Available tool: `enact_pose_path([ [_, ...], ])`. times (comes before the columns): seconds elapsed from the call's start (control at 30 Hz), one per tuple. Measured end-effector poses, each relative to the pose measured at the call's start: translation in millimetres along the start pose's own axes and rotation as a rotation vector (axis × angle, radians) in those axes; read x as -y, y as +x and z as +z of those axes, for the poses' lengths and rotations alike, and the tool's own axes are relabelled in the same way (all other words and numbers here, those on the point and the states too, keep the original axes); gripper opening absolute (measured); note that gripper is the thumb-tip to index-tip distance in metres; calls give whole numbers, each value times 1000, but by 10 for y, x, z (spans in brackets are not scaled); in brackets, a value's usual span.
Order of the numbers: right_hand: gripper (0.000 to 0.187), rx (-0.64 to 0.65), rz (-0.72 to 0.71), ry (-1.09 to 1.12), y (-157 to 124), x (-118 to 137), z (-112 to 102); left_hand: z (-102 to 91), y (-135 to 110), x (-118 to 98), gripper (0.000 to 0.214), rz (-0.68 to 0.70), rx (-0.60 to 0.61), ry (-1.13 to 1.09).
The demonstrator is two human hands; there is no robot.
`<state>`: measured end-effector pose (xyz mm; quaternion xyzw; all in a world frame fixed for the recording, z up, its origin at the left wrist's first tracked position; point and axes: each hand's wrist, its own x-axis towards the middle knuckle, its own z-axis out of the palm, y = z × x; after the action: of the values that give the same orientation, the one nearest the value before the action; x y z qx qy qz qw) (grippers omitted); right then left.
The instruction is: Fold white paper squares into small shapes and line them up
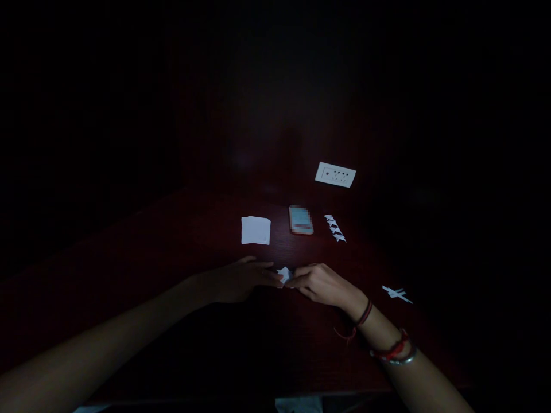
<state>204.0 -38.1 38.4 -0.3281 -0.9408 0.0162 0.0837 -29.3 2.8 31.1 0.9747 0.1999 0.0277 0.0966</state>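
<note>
A small piece of folded white paper is between my two hands, low over the dark red table. My left hand reaches in from the left, its fingertips on the paper's left edge and one finger held apart above. From the other side, the bent fingers of my right hand pinch the paper's right edge. The fingers hide both ends of it. Just beyond my left hand lies a stack of white paper sheets.
Behind the hands is a bluish, blurred flat item. To its right runs a row of small folded papers. Thin paper strips lie crossed right of my right wrist. A white socket panel is at the back. The surroundings are very dark.
</note>
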Motion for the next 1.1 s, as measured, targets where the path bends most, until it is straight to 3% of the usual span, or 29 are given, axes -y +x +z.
enact_pose_path([
  [0.47, 25, -45, -1, 158, 10, -31, 5, 14, -33, 32, 71, 40, -34, -9],
  [0.7, 24, -255, 103, 255, -43, -196, 76, 141, -24, 83, 59, 114, -181, 1],
  [0.87, 25, -186, 53, 241, -43, -191, 68, 171, 22, 47, 50, 111, -235, 38],
  [1.1, 24, -104, -30, 178, -2, -173, 54, 185, 81, 96, 54, 163, -209, 106],
])
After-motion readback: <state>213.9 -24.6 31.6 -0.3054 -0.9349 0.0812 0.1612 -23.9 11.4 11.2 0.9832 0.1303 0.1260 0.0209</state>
